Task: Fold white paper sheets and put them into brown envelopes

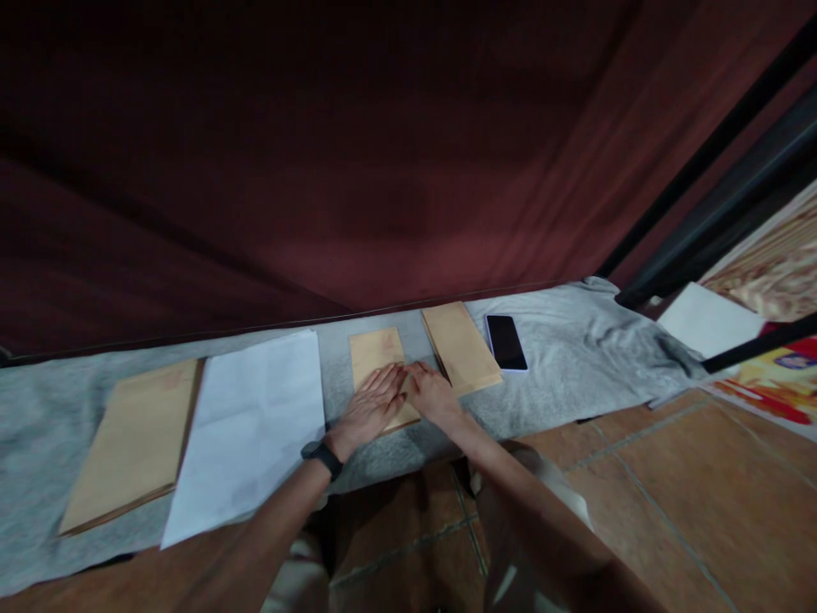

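Biggest risk I can see: the small brown envelope (380, 368) skids or creases on the loose grey cloth (574, 340) if either palm pushes sideways, since that cloth is already rumpled out past the phone (506, 342). Both hands are flat, fingers spread apart and gripping nothing. The left hand (370, 407) covers the envelope's near half, and the right hand (431, 392) presses its right edge, just short of the brown stack (460, 345) beside the phone.

Grey cloth (574, 340) (envelopes (459, 345), phone (506, 342))

Phone (506, 342) right of envelope stack (460, 346)
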`<state>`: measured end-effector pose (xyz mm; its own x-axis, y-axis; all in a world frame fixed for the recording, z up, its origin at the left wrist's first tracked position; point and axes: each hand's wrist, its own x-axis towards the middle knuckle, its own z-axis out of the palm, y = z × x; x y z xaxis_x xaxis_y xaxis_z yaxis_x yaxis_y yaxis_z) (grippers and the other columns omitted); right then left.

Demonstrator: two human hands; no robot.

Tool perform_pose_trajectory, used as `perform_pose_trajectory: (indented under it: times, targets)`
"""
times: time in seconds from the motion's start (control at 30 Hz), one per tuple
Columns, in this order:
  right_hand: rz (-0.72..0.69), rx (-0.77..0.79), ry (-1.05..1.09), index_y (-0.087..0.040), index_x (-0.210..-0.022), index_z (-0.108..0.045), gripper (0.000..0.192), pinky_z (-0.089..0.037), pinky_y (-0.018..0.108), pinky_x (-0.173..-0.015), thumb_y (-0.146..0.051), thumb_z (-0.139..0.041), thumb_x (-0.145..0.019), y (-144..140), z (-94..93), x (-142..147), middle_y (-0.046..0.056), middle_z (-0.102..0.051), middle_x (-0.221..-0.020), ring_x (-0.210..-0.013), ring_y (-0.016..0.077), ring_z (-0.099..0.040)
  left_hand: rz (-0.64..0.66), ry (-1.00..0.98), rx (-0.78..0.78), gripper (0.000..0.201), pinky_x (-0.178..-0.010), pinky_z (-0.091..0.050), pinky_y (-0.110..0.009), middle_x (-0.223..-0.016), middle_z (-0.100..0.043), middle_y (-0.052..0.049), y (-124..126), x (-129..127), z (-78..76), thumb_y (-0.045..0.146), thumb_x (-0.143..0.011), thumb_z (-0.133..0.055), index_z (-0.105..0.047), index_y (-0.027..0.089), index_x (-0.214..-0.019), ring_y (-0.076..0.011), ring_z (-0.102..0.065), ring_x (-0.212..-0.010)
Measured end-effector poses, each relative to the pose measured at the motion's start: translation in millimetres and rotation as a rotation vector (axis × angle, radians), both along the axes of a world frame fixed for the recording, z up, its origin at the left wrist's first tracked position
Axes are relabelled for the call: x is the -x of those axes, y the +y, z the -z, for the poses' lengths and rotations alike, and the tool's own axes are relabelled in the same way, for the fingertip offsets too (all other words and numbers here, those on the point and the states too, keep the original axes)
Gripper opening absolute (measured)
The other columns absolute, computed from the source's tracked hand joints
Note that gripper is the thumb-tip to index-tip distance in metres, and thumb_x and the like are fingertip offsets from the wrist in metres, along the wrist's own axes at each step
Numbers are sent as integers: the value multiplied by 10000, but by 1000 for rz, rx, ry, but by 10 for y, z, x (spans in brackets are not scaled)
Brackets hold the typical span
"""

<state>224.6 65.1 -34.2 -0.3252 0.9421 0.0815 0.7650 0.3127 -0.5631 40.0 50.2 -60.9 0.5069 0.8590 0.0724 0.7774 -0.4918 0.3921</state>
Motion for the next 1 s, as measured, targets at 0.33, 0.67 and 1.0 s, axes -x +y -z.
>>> perform_pose_trajectory:
  times: [0.33,0.67,1.0]
  targets:
    - [-117,-58,32,-215,-1258,-649,358,-488,341,-1049,-98,-531,-941,-19,27,-91,93,-679,-1297,-1205,219,-637,28,-145,126,612,-1282,-251,-453,-1611,-449,-84,-457,305,-168,480,-977,-558,-459,263,-1541,-232,-376,-1517]
    - [-395,-80,1,-203,-1412,-575,476,-337,411,-1210,-178,-609,-938,-161,49,-146,101,-536,-1521,-1426,222,-461,-52,-180,146,588,-1266,-301,-462,-1579,-493,-90,-540,502,-289,381,-924,-652,-541,241,-1484,-259,-420,-1491]
    - [-398,-66,-53,-215,-1438,-557,463,-296,410,-1229,-208,-575,-975,-178,-10,-156,93,-517,-1543,-1431,217,-458,-45,-142,165,539,-1258,-329,-403,-1578,-497,-75,-530,560,-281,269,-931,-601,-561,230,-1467,-226,-442,-1477]
